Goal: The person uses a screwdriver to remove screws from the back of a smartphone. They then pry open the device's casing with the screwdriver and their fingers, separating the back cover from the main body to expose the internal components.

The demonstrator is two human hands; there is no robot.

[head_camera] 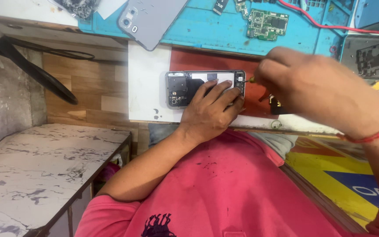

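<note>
Head view: the opened phone (205, 89) lies back-off on the red mat on the bench (148, 87). The left hand (209, 112) presses flat on it, fingers spread, pinning it down. The right hand (312, 90) has its grip pinched on a small screwdriver (252, 80) at the phone's right edge — looks like screw work, so a steady tip matters. No containers in sight — just a loose green circuit board (267, 24) on the blue mat (207, 28).

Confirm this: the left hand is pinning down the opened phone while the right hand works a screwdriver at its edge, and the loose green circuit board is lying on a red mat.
One thing is wrong. The green circuit board lies on the blue mat, not a red one, as the head view shows. The rest holds: the left hand presses the opened phone while the right hand works the screwdriver at its edge.
</note>
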